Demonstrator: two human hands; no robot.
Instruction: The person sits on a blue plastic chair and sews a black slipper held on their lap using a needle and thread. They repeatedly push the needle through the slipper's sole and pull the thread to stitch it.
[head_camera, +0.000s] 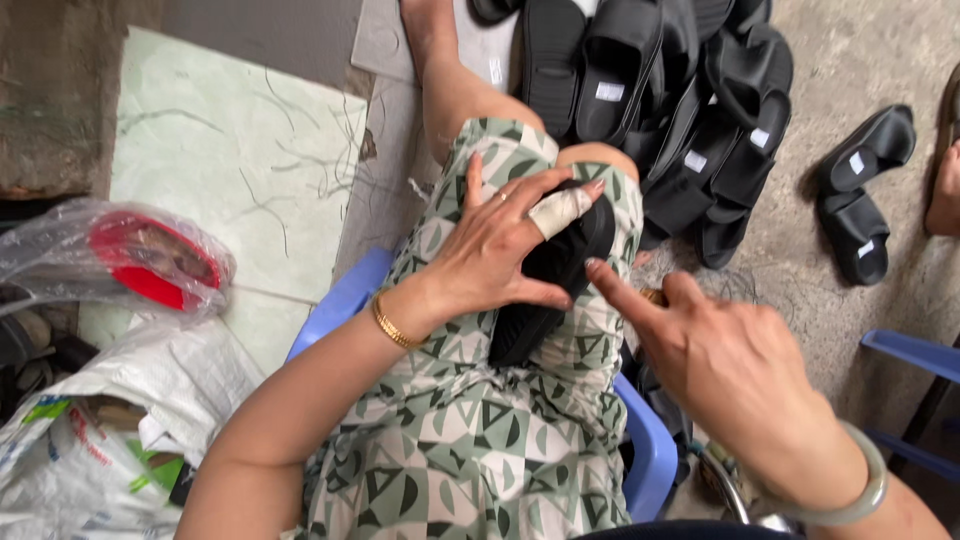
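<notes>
Seated worker with a black slide sandal balanced on the patterned lap, taken here as landmark. Nearest, below and right of the sandal, the right hand holds nothing, index finger extended so its tip touches the sandal's edge, other fingers loosely curled. On the sandal, the left hand grasps it, fingers spread over the upper, one bandaged, thumb beneath. Left of the lap: a blue stool, white sacks, a bagged red object. Beyond the knee: a heap of black sandals on the concrete floor, a separate pair further right. Risk, as judged: the sandal rests on sloping fabric; loosening the left grasp could let it slide toward the floor.
</notes>
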